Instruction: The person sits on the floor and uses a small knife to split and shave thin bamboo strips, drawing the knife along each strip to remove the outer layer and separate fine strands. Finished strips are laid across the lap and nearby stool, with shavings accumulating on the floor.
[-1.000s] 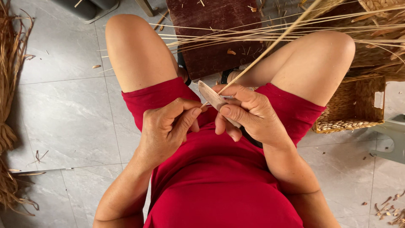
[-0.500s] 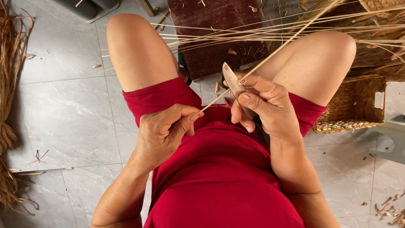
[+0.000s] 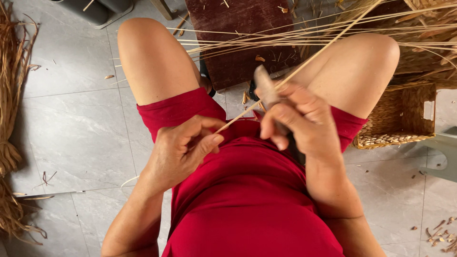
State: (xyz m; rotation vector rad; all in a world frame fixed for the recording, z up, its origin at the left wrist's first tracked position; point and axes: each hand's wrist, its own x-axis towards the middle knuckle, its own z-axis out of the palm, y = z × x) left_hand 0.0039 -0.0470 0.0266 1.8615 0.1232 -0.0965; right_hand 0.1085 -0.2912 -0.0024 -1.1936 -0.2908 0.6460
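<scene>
- The left hand (image 3: 183, 150) pinches the near end of a long thin pale cane strip (image 3: 304, 65).
- The right hand (image 3: 297, 121) grips a small grey-bladed knife (image 3: 264, 85) against the strip's middle; its far length looks unshaved.

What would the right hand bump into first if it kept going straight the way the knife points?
The right hand holds a knife pointing up and away from the body. Straight on, it would probably first meet the dark wooden board on the floor between the knees, though depth is hard to judge.
</scene>
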